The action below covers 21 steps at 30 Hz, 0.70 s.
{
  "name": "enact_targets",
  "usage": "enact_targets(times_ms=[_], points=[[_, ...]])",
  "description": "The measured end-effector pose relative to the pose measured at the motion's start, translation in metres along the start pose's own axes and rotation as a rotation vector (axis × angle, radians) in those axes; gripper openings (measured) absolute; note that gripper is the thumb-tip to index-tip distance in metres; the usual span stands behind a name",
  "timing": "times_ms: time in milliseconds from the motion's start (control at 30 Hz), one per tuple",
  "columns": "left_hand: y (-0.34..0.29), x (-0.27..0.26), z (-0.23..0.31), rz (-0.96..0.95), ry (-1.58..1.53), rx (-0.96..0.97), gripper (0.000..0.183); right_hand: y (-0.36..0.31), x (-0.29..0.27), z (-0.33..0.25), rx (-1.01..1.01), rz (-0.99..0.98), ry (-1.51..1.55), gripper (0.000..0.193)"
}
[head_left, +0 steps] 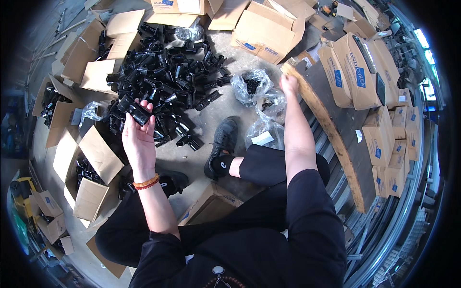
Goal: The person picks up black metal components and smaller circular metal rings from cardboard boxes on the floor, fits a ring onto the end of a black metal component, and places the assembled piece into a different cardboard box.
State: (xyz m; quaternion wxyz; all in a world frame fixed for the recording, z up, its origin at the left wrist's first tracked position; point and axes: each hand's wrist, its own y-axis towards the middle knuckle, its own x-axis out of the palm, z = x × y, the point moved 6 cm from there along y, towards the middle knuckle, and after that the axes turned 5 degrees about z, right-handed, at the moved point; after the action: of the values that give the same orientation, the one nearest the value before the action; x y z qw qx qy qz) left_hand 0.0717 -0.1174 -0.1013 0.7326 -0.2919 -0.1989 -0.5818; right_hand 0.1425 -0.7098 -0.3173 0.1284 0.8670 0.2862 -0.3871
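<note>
My left hand [140, 126] is closed around a black, channel-shaped bracket [135, 111], raised over the near left side of a big heap of similar black brackets [163, 72]. The palm faces up and the fingers curl behind the part. Out to the right, my right hand [289, 85] is at the far end of a rough wooden plank [326, 122], its fingers drawn together by the plank's edge. What it holds, if anything, is hidden. Just left of that hand, a clear plastic bag [250, 86] contains small black pieces. Another clear bag [265, 134] with a white label is nearer me.
Open cardboard boxes with black parts [91, 192] stand on the left. An open box [266, 31] lies beyond the heap. Closed cartons [353, 72] are stacked at right, beside long metal profiles [384, 230]. My shoe [224, 137] rests between heap and bags.
</note>
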Motion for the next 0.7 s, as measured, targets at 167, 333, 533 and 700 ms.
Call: enact_targets(times_ms=[167, 333, 533, 700], points=[[-0.005, 0.011, -0.012, -0.058, 0.074, -0.046, 0.043, -0.1, 0.044, 0.065, 0.401, -0.921, -0.337, 0.022], [-0.008, 0.016, -0.011, -0.073, 0.079, -0.057, 0.04, -0.108, 0.05, 0.025, -0.109, -0.493, -0.725, 0.032], [-0.005, 0.024, -0.008, -0.065, 0.083, -0.05, 0.038, -0.099, 0.055, 0.05, -0.115, -0.362, -0.633, 0.039], [-0.007, 0.01, -0.002, -0.056, 0.037, -0.067, 0.039, -0.118, 0.053, 0.025, -0.062, -0.364, -0.611, 0.032]])
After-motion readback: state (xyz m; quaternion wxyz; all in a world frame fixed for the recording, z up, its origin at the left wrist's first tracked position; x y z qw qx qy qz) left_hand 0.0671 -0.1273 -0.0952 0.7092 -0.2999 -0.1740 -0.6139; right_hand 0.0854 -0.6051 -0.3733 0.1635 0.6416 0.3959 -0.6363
